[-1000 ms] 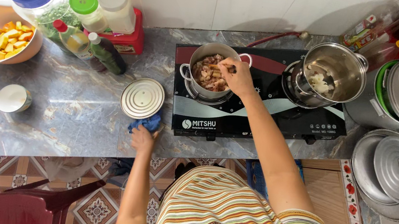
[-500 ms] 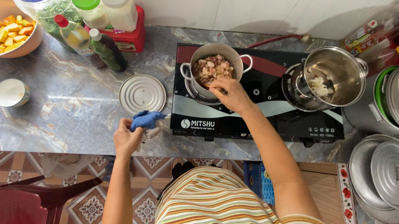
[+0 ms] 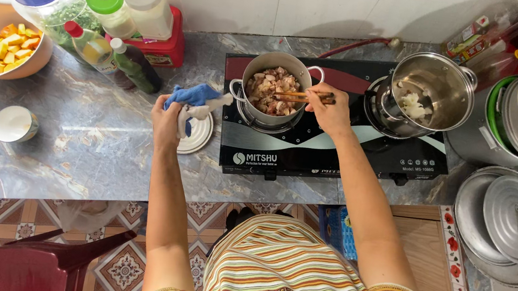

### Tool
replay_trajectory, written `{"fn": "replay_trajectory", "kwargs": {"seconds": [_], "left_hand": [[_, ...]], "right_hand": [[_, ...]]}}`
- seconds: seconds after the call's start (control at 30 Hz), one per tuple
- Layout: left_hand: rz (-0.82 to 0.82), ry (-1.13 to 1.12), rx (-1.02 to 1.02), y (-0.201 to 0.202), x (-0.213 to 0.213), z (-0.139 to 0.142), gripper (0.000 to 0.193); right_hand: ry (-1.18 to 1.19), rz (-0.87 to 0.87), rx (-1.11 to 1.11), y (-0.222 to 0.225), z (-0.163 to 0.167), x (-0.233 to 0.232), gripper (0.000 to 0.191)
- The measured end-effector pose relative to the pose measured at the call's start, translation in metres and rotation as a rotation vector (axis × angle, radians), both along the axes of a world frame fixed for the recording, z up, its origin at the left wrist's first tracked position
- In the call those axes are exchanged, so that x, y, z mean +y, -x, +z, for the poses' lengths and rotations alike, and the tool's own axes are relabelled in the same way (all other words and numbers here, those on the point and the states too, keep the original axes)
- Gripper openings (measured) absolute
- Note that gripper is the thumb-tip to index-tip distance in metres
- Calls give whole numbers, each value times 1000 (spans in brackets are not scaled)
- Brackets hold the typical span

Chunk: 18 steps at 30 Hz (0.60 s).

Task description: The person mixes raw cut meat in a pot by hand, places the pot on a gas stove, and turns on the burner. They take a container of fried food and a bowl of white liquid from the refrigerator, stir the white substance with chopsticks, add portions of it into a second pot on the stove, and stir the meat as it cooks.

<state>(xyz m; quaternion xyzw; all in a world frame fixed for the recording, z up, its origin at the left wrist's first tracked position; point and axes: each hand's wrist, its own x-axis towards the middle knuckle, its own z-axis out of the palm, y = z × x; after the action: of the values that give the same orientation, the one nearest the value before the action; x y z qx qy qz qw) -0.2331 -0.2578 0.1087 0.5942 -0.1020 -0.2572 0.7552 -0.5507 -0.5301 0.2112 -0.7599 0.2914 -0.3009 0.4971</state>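
The chopsticks (image 3: 307,96) are a thin brown wooden pair, lying almost level with their long axis running left to right across the picture; their tips point left, out over the meat, and their back ends stick out to the right past the right hand (image 3: 330,111). That hand pinches them near the back ends, fingers pressed together around both sticks, just over the right rim of the pot (image 3: 273,90). The pot is a small steel one with two side handles, filled with pale pink and brown chunks of meat, and it sits on the left burner of the black stove (image 3: 336,151). The left hand (image 3: 167,122) is closed on a blue cloth (image 3: 194,99), which is bunched up and reaches toward the pot's left handle; whether cloth touches handle cannot be told. Under the cloth a round lid (image 3: 198,135) lies flat on the grey counter (image 3: 78,138), just beside the stove. A larger steel pan (image 3: 431,90) stands on the right burner, apart from the pot. At the counter's far left are a bowl (image 3: 1,44) of orange cubes and two bottles (image 3: 119,58)
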Motion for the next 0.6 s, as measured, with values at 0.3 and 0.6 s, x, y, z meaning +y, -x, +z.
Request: {"fn": "replay_trajectory", "kwargs": {"seconds": [0.3,0.6], "left_hand": [[-166,-246,-366,29,3,8,43],[-248,-539,-558,28,66,-92,26]], "right_hand": [[19,31,-54,-9,-2,20,11],[52,54,-16,-16,4,20,10]]}}
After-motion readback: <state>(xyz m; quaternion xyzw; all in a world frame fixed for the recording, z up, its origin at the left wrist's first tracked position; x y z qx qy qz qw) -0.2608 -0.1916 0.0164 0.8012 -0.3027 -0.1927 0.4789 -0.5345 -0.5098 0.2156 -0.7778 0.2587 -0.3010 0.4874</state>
